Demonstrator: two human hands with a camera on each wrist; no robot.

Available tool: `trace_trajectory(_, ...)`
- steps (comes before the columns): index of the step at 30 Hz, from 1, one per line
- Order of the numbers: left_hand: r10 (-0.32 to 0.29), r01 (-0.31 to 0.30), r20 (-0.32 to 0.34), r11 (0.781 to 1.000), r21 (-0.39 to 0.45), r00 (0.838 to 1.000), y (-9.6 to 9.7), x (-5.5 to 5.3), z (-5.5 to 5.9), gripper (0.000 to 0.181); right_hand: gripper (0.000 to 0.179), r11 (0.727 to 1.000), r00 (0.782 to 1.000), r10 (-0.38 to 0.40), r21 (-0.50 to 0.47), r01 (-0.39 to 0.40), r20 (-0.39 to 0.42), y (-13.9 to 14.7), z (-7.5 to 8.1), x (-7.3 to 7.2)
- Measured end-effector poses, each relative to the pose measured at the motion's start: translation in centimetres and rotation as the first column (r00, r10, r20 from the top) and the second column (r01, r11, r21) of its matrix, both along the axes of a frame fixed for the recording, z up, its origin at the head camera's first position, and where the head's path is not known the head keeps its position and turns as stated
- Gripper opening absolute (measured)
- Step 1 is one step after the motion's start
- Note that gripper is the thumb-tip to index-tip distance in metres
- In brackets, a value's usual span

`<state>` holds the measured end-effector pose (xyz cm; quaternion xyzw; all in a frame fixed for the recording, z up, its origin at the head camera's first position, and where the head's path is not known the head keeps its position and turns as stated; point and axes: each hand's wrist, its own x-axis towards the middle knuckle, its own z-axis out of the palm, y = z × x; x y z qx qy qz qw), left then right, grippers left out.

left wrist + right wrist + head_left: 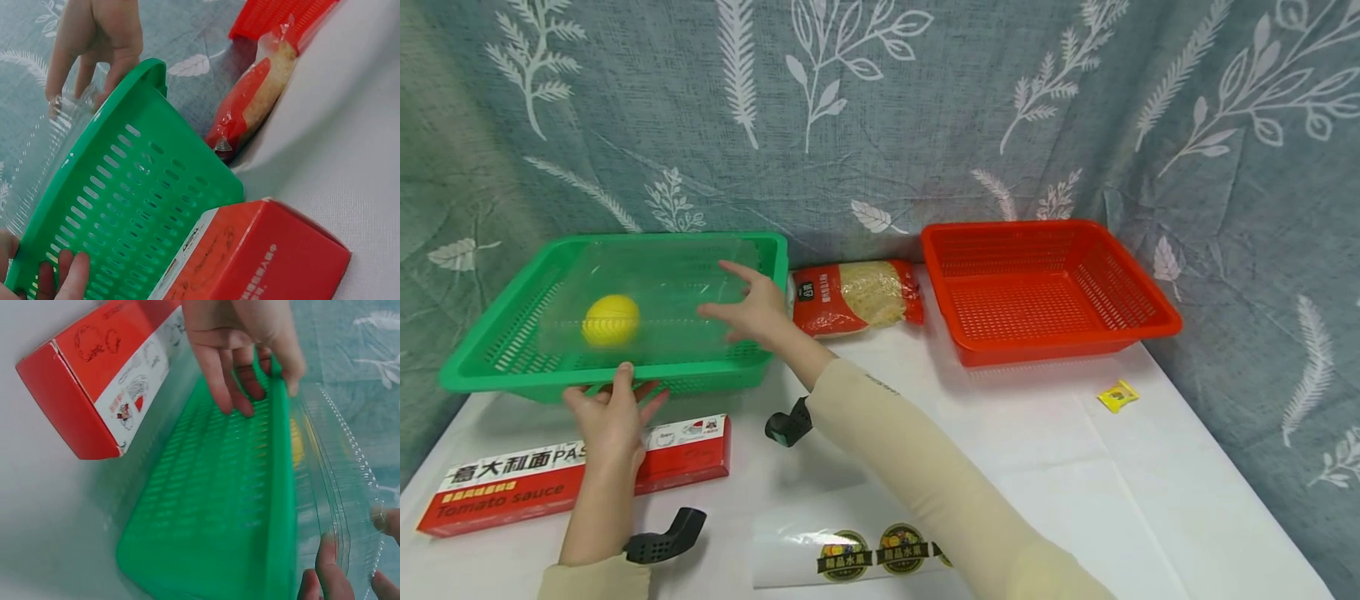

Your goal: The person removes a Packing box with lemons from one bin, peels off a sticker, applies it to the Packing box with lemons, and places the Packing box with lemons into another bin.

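A green basket (550,383) stands at the left. My left hand (613,417) grips its front rim, thumb on top and fingers against the slotted outer wall. Inside the basket lies a clear plastic container (677,333), with a round yellow object (611,321) showing through it. Over the container's right end is my right hand (756,308), its fingers spread and fairly straight. In the right wrist view, those fingertips (331,569) touch or nearly touch the clear plastic, where contact is hard to tell.
A red pasta box (685,458) lies before the green basket. Between the baskets is a red and clear food packet (876,296). The red basket (1060,343) stands at the right, near a small yellow packet (1117,396). Clear wrap with round labels (844,557) lies in front.
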<state>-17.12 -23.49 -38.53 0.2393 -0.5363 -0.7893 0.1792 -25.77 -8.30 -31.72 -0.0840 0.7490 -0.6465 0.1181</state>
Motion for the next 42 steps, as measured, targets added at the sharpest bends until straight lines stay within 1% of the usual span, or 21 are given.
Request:
trace_trajectory(4,0.008,-0.007,-0.012,0.999,0.033,1.0,-0.1,0.1,0.1,0.056,0.062,0.998,0.999,0.024,-0.061,-0.021,0.044,0.8,0.4,0.0)
trace_trajectory(7,0.013,-0.012,-0.021,0.998,0.054,1.0,-0.1,0.1,0.1,0.057,0.063,0.997,0.998,0.028,-0.074,-0.024,0.05,1.5,0.9,0.1)
trace_trajectory(10,0.014,-0.012,-0.026,0.997,0.082,1.0,-0.1,0.0,0.2,0.058,0.063,0.994,0.998,0.037,-0.1,-0.032,0.047,2.5,1.6,0.2)
trace_trajectory(13,0.008,-0.005,-0.029,0.995,0.101,1.0,-0.1,-0.1,0.3,0.058,0.063,0.994,0.999,0.048,-0.095,-0.045,0.024,3.6,2.3,0.5)
trace_trajectory(17,-0.009,0.018,-0.059,0.989,0.148,0.998,-0.2,-0.1,0.3,0.06,0.064,0.995,0.999,0.054,-0.088,-0.053,0.001,4.8,3.1,0.9)
trace_trajectory(21,-0.026,0.045,-0.092,0.978,0.204,0.995,-0.4,0.1,0.4,0.061,0.064,0.991,0.998,0.06,-0.119,-0.061,-0.017,6.0,3.5,1.3)
trace_trajectory(24,-0.034,0.053,-0.089,0.974,0.222,0.995,-0.4,0.2,0.6,0.06,0.064,0.993,0.996,0.062,-0.093,-0.068,-0.064,7.1,3.7,1.6)
trace_trajectory(27,-0.032,0.051,-0.081,0.969,0.24,0.996,-0.4,0.3,0.9,0.058,0.065,0.997,0.989,0.076,-0.01,-0.077,-0.127,8.3,4.1,1.9)
trace_trajectory(29,-0.03,0.05,-0.081,0.967,0.251,0.996,-0.4,0.4,1.1,0.058,0.065,0.996,0.986,0.085,0.033,-0.081,-0.142,9.2,4.4,2.1)
trace_trajectory(32,-0.026,0.049,-0.09,0.962,0.269,0.996,-0.4,0.4,1.2,0.059,0.063,0.996,0.991,0.073,0.061,-0.066,-0.117,10.6,4.6,2.4)
trace_trajectory(34,-0.025,0.05,-0.095,0.962,0.268,0.995,-0.4,0.5,1.2,0.059,0.063,0.997,0.995,0.061,0.041,-0.058,-0.073,11.5,4.7,2.6)
trace_trajectory(36,-0.022,0.047,-0.096,0.962,0.27,0.995,-0.4,0.5,1.3,0.059,0.062,0.998,0.997,0.055,0.034,-0.053,-0.051,12.3,4.7,2.9)
trace_trajectory(42,-0.034,0.059,-0.105,0.968,0.243,0.994,-0.2,0.6,1.4,0.054,0.061,0.997,0.996,0.081,0.023,-0.08,-0.042,14.7,4.7,3.8)
